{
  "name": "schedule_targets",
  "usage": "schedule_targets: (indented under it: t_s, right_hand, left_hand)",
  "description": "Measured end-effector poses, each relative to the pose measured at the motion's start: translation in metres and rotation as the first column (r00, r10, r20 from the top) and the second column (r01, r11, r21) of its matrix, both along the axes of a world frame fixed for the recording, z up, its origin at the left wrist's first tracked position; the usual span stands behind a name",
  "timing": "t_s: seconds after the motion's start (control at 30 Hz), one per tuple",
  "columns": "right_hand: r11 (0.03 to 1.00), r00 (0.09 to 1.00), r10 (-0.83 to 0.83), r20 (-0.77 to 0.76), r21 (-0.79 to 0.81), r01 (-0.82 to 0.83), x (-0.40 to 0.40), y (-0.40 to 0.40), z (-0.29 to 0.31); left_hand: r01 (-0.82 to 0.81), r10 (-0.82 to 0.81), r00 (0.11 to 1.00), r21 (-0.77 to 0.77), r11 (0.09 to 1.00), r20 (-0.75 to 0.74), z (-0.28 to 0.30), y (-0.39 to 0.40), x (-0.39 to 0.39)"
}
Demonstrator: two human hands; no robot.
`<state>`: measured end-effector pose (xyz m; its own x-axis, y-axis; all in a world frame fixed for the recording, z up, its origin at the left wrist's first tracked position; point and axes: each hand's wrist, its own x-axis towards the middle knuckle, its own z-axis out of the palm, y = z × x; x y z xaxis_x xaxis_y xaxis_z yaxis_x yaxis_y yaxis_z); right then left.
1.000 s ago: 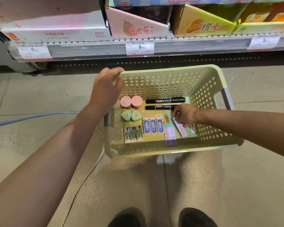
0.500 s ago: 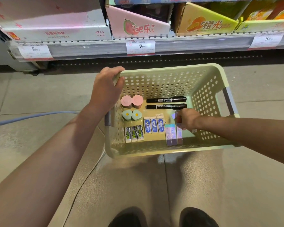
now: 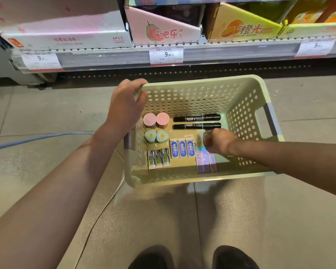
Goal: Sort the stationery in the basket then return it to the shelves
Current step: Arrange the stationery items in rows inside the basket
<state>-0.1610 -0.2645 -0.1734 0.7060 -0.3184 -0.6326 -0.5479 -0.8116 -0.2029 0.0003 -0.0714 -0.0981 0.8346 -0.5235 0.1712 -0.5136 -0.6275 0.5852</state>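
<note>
A pale green perforated basket (image 3: 202,80) stands on the floor. My left hand (image 3: 124,107) grips its far left rim corner. Inside lie sorted rows: two pink round pieces (image 3: 156,119), two green egg-print pieces (image 3: 156,136), two black markers (image 3: 197,122), three blue-label erasers (image 3: 182,148), three green-label erasers (image 3: 159,159). At the right, two purple erasers (image 3: 202,162) lie side by side, and a third purple eraser (image 3: 212,162) lies against them. My right hand (image 3: 220,141) is inside the basket, fingers closed on the far end of that third eraser.
A low shelf (image 3: 221,55) with price tags (image 3: 166,55) runs across the back, holding a white box (image 3: 62,26), a pink box (image 3: 163,30) and yellow boxes (image 3: 246,26). A blue cable (image 3: 39,137) crosses the floor at left. My shoes (image 3: 192,259) are below.
My right hand turned the tilted purple eraser straight and laid it down against the two others. The left hand kept its hold on the basket rim.
</note>
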Motion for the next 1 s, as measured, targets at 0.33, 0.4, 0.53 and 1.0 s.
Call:
schedule_targets:
  t_s: [0.33, 0.4, 0.53, 1.0]
  right_hand:
    - [0.936, 0.949, 0.279, 0.144, -0.262, -0.236, 0.018, -0.017, 0.028]
    - [0.856, 0.882, 0.46, 0.099, -0.313, -0.411, 0.016, -0.012, 0.026]
    - [0.756, 0.785, 0.617, 0.056, -0.319, -0.572, 0.014, -0.003, 0.029]
    - [0.62, 0.653, 0.755, -0.061, -0.259, -0.741, 0.014, 0.002, 0.039]
  left_hand:
    - [0.001, -0.001, 1.0, 0.014, 1.0, 0.005, 0.0, 0.0, 0.0]
    - [0.001, -0.002, 1.0, 0.01, 1.0, 0.003, 0.0, 0.0, 0.0]
    - [0.006, -0.006, 1.0, 0.018, 1.0, 0.002, 0.0, 0.0, 0.0]
    - [0.001, 0.0, 1.0, 0.021, 1.0, -0.02, 0.0, 0.0, 0.001]
